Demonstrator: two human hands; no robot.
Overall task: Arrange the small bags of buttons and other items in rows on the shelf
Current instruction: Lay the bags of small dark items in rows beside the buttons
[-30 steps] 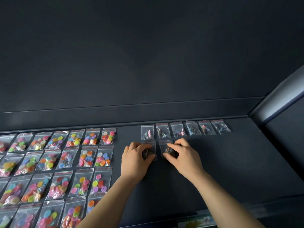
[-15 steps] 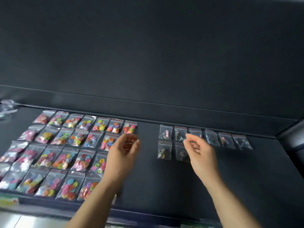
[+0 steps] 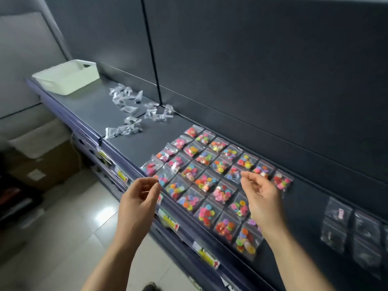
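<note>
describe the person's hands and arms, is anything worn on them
Both the left hand and the right hand are bare: no gloves, rings, watch or bracelet show. The forearms are bare too, with no sleeve in view down to the picture's lower edge.

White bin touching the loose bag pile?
Apart. Head view shows a strip of bare shelf between the white bin and the nearest of the loose bags.

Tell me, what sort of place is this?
Probably a shop or its stockroom: a long dark display shelf carries yellow labels along its front edge, bags of buttons lie on it in rows, and a cardboard box sits on the floor.
</note>
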